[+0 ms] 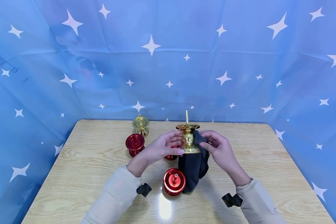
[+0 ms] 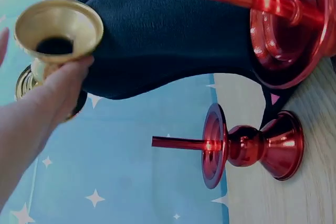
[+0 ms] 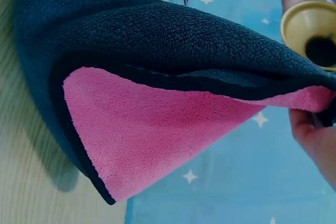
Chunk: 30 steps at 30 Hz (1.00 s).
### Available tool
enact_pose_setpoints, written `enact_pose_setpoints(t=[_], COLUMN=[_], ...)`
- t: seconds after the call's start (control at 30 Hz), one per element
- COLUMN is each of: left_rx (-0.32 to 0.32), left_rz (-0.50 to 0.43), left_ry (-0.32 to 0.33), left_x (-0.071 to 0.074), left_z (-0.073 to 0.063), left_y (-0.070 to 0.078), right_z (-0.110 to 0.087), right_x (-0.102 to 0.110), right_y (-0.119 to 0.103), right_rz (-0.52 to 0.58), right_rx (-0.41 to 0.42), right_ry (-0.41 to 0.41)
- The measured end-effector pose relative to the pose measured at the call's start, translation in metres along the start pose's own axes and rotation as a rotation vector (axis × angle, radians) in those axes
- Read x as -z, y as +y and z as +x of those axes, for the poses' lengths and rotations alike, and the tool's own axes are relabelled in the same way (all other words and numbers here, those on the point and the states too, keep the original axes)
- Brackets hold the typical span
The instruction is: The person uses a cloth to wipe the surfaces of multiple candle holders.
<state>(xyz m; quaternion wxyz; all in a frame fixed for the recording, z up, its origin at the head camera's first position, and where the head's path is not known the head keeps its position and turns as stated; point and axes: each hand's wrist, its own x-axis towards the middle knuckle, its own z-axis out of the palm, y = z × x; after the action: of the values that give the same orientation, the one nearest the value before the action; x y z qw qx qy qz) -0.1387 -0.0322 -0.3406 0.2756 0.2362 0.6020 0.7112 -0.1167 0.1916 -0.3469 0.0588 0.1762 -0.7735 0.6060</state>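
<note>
A gold spiked candlestick [image 1: 188, 140] is held up over the table, its spike pointing upward. My left hand [image 1: 169, 144] grips it from the left, near its waist and base. In the left wrist view the hollow underside of its base [image 2: 59, 22] faces the camera. My right hand [image 1: 217, 147] pinches a dark cloth [image 1: 191, 171] against the candlestick's right side. The cloth hangs down toward the table; the right wrist view shows its pink reverse side [image 3: 142, 124] with a black border.
In front stands a red candlestick [image 1: 175, 182], beside the hanging cloth. Another red one [image 1: 135, 143] is left of my left hand, with a gold one [image 1: 141, 124] behind it. A further red candlestick [image 1: 171, 156] is partly hidden by the hand. A starry blue curtain [image 1: 168, 68] backs the table.
</note>
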Motion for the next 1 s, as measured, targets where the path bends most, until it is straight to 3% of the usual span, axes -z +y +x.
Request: enact_pose_setpoints(t=[0.2,0.33,0.53,0.6,0.7,0.83,0.9,1.0], left_rx=[0.112,0.095,0.074,0.082,0.099,0.110,0.104,0.085], left_rz=[0.108,0.151,0.082,0.087,0.181,0.288,0.250,0.096], left_ry=[0.148,0.151,0.100,0.109,0.161,0.199,0.179,0.114], left_x=[-0.006,-0.004,-0.001,-0.002,-0.004,-0.005,-0.004,0.001], left_z=[0.003,0.003,0.003,0.004,0.007,0.011,0.010,0.005], left_y=[-0.006,-0.008,-0.012,-0.012,-0.013,-0.014,-0.014,-0.013], right_z=[-0.002,-0.002,-0.001,-0.001,0.000,0.000,0.000,-0.001], right_x=[-0.003,-0.002,-0.002,-0.003,-0.009,-0.018,-0.019,-0.016], right_y=[0.003,0.004,0.004,0.001,-0.005,-0.013,-0.014,-0.016], right_rz=[-0.024,-0.022,-0.074,-0.113,-0.234,-0.450,-0.492,-0.389], right_rx=[0.010,0.011,-0.004,0.006,0.098,0.322,0.382,0.307], right_ry=[-0.010,-0.020,-0.018,-0.003,0.014,0.014,0.014,0.001])
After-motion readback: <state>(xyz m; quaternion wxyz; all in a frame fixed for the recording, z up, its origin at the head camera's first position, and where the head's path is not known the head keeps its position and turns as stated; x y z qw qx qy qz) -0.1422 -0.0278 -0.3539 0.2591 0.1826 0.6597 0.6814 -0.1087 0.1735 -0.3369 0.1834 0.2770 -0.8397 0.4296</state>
